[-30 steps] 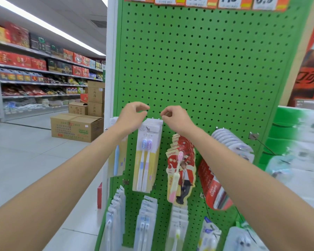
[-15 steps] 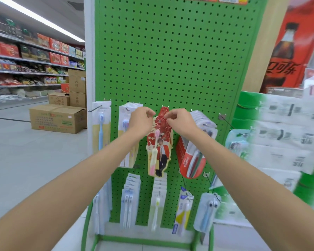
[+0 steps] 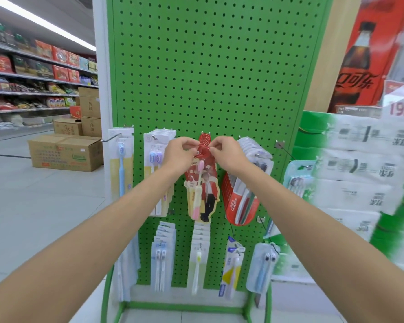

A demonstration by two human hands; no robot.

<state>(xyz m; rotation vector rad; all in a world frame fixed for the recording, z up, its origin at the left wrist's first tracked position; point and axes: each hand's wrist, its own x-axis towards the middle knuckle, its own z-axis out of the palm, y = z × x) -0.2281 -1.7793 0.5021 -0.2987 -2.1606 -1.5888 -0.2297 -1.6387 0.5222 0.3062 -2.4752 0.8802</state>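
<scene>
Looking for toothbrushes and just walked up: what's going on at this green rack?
A person faces the green pegboard rack with both arms stretched out. The left hand and the right hand each pinch the top edge of the front red toothbrush card, which hangs in the upper row. The card hangs straight down between the white twin-brush packs and the Colgate packs. Whether it is being hung up or taken off cannot be told.
</scene>
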